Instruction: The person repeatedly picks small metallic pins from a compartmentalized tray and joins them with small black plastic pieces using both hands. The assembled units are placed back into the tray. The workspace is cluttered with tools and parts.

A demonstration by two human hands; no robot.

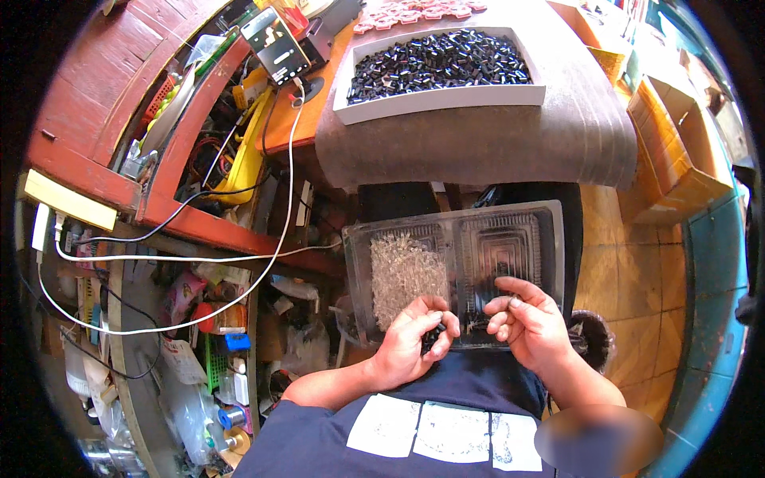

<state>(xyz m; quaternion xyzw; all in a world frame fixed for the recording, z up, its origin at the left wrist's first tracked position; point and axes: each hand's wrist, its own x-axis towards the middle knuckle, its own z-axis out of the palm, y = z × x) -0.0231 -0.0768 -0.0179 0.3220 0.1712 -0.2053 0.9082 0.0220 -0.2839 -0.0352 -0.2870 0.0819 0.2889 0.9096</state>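
Note:
My left hand (pixel 418 338) is curled around several small black pieces (pixel 433 336), which show between the thumb and fingers. To its right, my right hand (pixel 532 325) has its thumb and fingertips pinched together; whatever is between them is too small to make out. Both hands are over the near side of a clear plastic tray (pixel 453 239) resting on my lap. Its left compartment holds a heap of thin, pale, see-through bits (pixel 406 279). In the right compartment, a few small dark pieces (pixel 476 319) lie near the right hand.
A white shallow box (pixel 446 97) full of small black pieces stands on the table's dark cover (pixel 478 143), with red-and-white pieces (pixel 414 12) behind it. A phone (pixel 275 46) and white cable (pixel 288 175) are at left, near cluttered shelves. A cardboard box (pixel 669 143) stands right.

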